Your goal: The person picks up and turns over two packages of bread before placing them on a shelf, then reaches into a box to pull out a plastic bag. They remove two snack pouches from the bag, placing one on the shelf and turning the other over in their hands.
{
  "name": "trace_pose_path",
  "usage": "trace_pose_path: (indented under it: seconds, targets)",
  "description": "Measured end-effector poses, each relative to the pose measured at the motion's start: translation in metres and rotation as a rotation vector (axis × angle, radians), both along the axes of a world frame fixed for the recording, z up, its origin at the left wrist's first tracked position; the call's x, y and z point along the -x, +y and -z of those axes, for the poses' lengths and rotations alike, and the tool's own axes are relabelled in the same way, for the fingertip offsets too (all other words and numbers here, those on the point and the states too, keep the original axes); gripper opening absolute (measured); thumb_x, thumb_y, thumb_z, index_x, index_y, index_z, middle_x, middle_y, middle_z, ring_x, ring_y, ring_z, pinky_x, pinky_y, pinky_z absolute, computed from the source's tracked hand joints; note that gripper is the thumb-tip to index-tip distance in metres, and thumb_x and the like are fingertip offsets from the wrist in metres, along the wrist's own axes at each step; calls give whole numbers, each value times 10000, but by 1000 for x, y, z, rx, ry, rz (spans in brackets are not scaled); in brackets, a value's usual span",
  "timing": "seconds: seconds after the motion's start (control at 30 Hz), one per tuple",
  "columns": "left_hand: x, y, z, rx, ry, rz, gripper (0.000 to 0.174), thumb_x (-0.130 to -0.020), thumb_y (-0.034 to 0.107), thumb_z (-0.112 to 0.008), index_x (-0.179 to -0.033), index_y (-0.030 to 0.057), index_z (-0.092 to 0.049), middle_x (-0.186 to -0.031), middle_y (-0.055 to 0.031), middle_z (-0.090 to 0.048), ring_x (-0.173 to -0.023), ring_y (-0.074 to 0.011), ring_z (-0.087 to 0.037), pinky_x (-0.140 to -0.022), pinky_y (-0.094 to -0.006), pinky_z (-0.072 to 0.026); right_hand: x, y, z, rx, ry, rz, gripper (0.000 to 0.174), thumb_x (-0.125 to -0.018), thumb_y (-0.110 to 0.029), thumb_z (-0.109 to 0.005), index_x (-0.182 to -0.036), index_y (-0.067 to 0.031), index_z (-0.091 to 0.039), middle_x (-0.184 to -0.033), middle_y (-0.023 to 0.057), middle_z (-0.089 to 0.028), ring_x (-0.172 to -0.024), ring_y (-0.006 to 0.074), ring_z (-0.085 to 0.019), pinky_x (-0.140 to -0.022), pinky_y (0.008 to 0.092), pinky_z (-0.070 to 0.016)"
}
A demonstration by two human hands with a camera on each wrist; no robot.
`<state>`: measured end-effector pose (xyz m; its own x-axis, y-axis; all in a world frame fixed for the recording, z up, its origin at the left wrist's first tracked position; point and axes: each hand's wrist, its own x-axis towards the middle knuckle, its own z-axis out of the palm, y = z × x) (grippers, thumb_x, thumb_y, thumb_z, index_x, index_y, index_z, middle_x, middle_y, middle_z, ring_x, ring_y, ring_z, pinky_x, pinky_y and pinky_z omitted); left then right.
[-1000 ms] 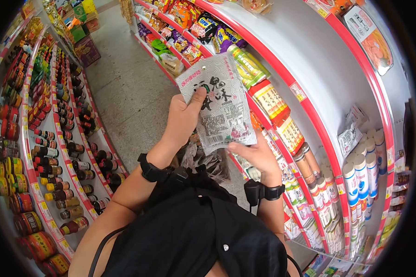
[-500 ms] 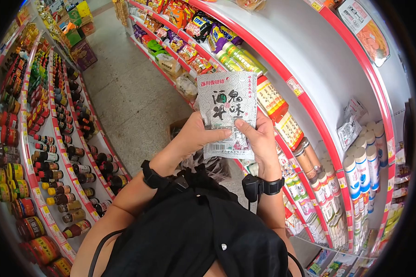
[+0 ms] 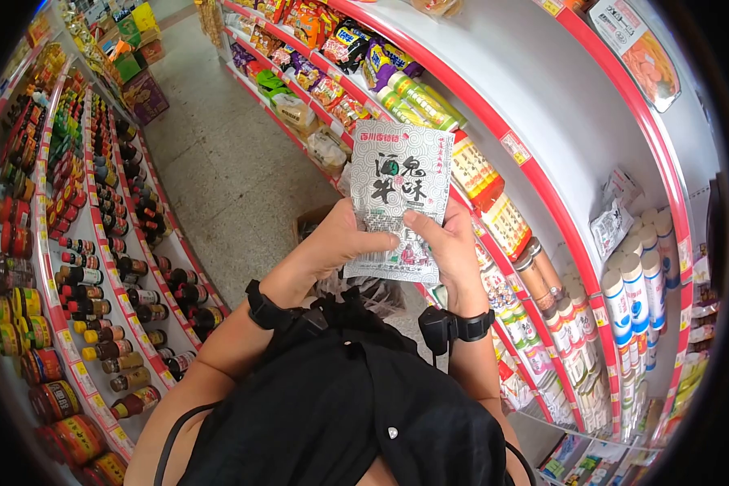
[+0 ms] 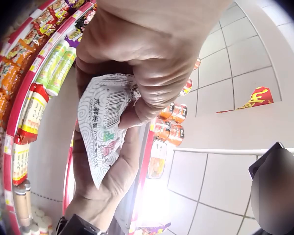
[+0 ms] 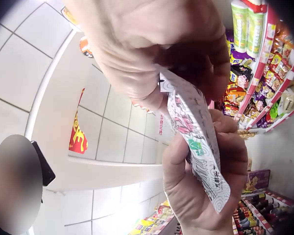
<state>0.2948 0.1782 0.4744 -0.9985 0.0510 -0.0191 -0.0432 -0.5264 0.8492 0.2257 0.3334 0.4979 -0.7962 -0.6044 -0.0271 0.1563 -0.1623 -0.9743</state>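
Note:
A silver-grey printed seasoning-style packet [image 3: 401,162] with black and red lettering is held upright in front of the body. My left hand [image 3: 332,239] grips its left side, thumb across the front. On the right side my right hand [image 3: 449,247] pinches it, thumb pressed on the lower front. The fingers are hidden behind the packet. In the left wrist view the packet [image 4: 100,127] shows a barcode near its lower edge, and the right wrist view shows the packet [image 5: 193,132] bowed between both hands.
Shelves with red edges curve along the right, bearing bagged snacks [image 3: 332,89], noodle packs [image 3: 478,174] and white-and-blue rolls [image 3: 636,300]. Another silver packet [image 3: 611,227] lies on the upper right shelf. Bottles and jars [image 3: 105,328] line the left shelves. Grey floor [image 3: 211,138] runs between.
The packet has turned from tilted to nearly upright. My left hand has moved from its upper front down to the lower left side, and my right hand has moved higher up its right side.

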Motion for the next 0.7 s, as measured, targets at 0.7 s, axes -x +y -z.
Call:
trace_pose_path:
  seconds: [0.7]
  targets:
    - [0, -2, 11, 95, 62, -33, 403, -742, 12, -703, -1120, -2, -562, -1044, -61, -633, -915, -123, -608, -821, -285, -486, -1, 1, -6, 97, -22, 65, 297, -791, 1, -651, -1078, 14, -576, -1013, 87, -650, -886, 134, -616, -786, 274, -488]
